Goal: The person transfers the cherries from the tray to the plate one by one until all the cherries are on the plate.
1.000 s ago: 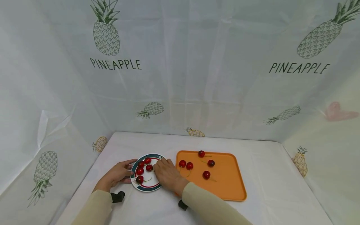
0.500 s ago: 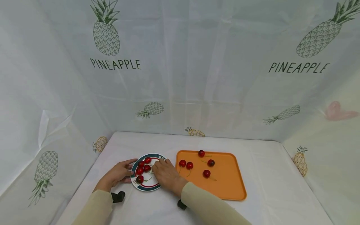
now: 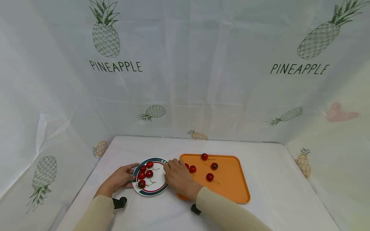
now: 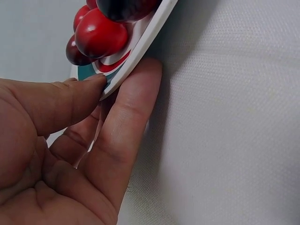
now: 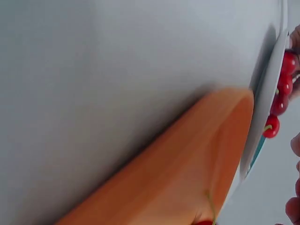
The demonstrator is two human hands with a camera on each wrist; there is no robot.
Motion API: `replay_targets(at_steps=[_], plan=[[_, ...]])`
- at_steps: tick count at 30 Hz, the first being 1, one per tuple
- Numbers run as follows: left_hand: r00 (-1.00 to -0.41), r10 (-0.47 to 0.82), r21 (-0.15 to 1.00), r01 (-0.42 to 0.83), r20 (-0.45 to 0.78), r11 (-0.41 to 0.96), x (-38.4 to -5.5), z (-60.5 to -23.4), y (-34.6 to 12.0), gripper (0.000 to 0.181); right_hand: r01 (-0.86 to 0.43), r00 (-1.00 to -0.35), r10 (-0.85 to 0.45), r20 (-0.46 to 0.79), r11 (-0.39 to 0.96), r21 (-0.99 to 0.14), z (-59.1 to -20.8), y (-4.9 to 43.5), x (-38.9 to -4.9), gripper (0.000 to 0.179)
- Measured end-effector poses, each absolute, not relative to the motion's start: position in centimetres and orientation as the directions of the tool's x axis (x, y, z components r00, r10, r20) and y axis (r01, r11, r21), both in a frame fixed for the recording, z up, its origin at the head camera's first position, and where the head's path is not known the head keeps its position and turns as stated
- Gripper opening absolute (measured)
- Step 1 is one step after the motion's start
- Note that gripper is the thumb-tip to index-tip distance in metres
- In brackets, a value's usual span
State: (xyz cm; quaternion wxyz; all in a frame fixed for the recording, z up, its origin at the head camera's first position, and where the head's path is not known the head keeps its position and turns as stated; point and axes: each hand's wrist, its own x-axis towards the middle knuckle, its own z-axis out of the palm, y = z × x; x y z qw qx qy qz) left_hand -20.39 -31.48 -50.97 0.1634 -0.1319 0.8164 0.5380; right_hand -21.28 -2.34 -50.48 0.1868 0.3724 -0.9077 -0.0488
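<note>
My left hand holds a round white plate with a green and red rim by its left edge. In the left wrist view the thumb lies on the rim and the other fingers sit beneath, with the plate edge tilted in that view. Several red cherries with stems are grouped on the plate's left half. My right hand hovers between the plate's right rim and an orange tray, fingers loosely bent, with no cherry visible in it. Several more cherries lie scattered on the tray.
A white cloth covers the table. Behind it hangs a pale curtain printed with pineapples. The tray's left edge lies close to the plate, and its near left corner is partly behind my right hand.
My right hand has drawn back from the plate to the right, towards the tray. One cherry on the plate has shifted left and now lies free of the hand. The left hand keeps its hold.
</note>
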Motion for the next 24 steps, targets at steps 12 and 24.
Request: replay_targets(at_steps=[12, 24], plan=[[-0.916, -0.030, 0.829, -0.376, -0.400, 0.414, -20.6, -51.0, -31.5, 0.071, -0.619, -0.708, -0.605, 0.365, 0.780, 0.091, -50.3, 6.2, -20.8, 0.033], [-0.915, -0.022, 0.835, -0.377, -0.402, 0.401, -20.7, -51.5, -31.6, 0.070, -0.556, -0.709, -0.568, 0.419, 0.815, 0.163, -51.9, 15.8, -19.5, 0.039]])
